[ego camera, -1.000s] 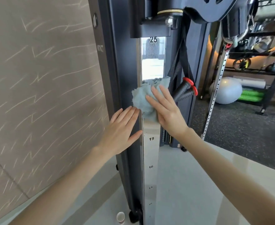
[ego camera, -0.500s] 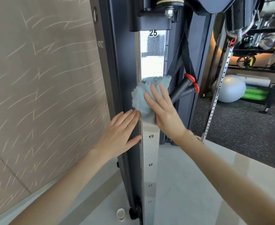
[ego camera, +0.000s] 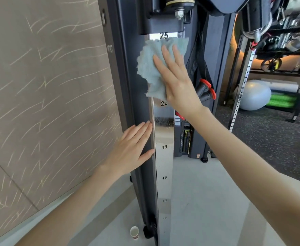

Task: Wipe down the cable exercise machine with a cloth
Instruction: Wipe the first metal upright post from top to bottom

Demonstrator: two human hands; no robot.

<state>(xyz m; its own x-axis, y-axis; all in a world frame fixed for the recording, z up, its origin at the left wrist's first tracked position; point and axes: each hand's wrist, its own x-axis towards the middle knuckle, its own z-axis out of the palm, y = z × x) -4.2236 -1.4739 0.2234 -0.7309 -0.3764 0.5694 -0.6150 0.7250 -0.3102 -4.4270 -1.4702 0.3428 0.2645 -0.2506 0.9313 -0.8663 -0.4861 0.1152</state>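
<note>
Machine [ego camera: 138, 89] stood upright against a tan wall [ego camera: 44, 96], its dark column filling the middle of the view from top to floor. A polished steel rail [ego camera: 163, 167] ran down the column's front, stamped with numbers: 25 at the top, then 22, 19, 16 and fainter ones lower. A black carriage [ego camera: 163, 16] sat on the rail just above the 25. To the right, well apart, a rack [ego camera: 285, 55] held gear over a dark rubber floor [ego camera: 269, 139], with a pale ball [ego camera: 253, 96] beneath it. Two black grips [ego camera: 206, 91] with red ends hung from straps just right of the rail.

The cloth [ego camera: 151, 68], pale blue and crumpled, lay against the rail between the 25 and the 22, its top edge touching the 25 mark. The right hand [ego camera: 177, 80] was spread flat over the cloth, fingers extended and pressing it to the steel rather than closed around it. The left hand [ego camera: 135, 148] was empty and open, palm flat on the dark column just left of the rail, fingertips [ego camera: 148, 126] touching the rail's edge above the 19.

A small paper cup [ego camera: 134, 232] stood on the light floor beside the machine's base, near a black wheel [ego camera: 148, 229].
</note>
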